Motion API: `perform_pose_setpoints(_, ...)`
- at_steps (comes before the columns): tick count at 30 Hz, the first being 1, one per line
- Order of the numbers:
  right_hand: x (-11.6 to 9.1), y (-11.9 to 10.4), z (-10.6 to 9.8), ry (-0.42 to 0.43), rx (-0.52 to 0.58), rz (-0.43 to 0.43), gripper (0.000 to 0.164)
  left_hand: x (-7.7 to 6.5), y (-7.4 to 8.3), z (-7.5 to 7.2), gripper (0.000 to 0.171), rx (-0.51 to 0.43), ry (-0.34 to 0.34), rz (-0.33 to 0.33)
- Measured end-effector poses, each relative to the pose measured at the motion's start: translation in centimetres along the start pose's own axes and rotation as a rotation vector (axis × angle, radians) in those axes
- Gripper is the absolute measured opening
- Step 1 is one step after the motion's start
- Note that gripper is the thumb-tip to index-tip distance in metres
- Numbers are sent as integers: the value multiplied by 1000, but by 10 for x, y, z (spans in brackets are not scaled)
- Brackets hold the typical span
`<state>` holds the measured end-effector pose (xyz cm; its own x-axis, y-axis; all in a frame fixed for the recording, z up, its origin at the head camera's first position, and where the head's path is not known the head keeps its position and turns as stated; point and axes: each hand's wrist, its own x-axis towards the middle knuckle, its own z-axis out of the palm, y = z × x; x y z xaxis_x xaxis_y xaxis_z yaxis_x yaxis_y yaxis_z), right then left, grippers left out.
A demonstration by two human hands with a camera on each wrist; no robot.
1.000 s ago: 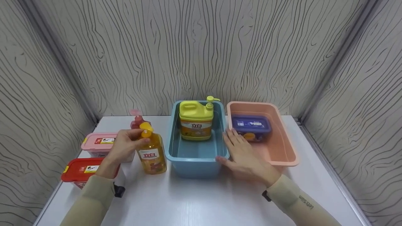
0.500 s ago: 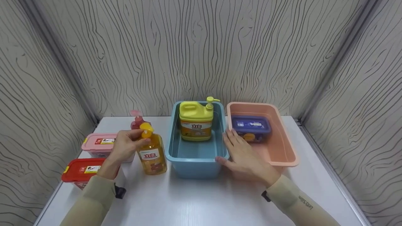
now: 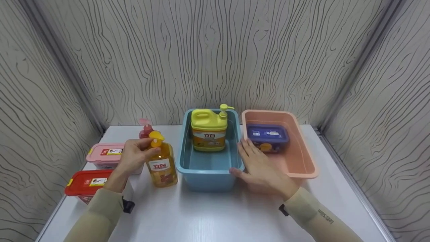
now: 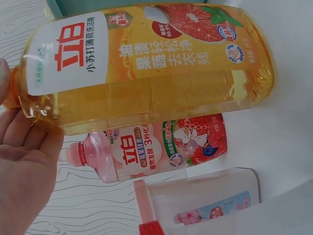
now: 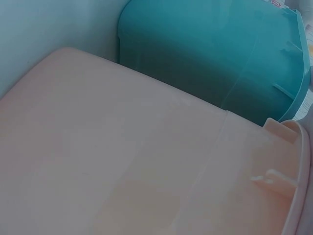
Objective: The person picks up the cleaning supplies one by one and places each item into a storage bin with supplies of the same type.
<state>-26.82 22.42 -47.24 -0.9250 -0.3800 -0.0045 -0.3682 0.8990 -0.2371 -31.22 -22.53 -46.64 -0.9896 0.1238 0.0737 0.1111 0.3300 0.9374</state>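
My left hand [image 3: 134, 157] pinches the yellow pump top of an amber dish soap bottle [image 3: 163, 173], which stands upright beside the blue basin [image 3: 210, 181]. The bottle's label [image 4: 71, 56] faces the camera in the left wrist view. Fingers fairly straight, my right hand [image 3: 260, 164] lies where the rims of the blue basin and the pink basin [image 3: 297, 144] meet. Inside the blue basin is a yellow-topped pump jug [image 3: 209, 129]. The pink one holds a dark blue lidded box [image 3: 268, 134]. Only the basins' outer walls show clearly in the right wrist view.
Behind the amber bottle stands a pink pump bottle [image 3: 145, 131], clearer on the left [image 4: 105, 152] wrist side. Two lidded boxes, one pink [image 3: 104, 151] and one red [image 3: 85, 181], sit at the table's left. Wood-grain panels [image 3: 215, 57] close off the back and sides.
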Motion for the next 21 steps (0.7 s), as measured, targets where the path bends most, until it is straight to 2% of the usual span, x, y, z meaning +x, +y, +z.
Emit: perform_pose_setpoints(21,0,1,2,9,25,-10,117,3,27,-4,47,34,4,107)
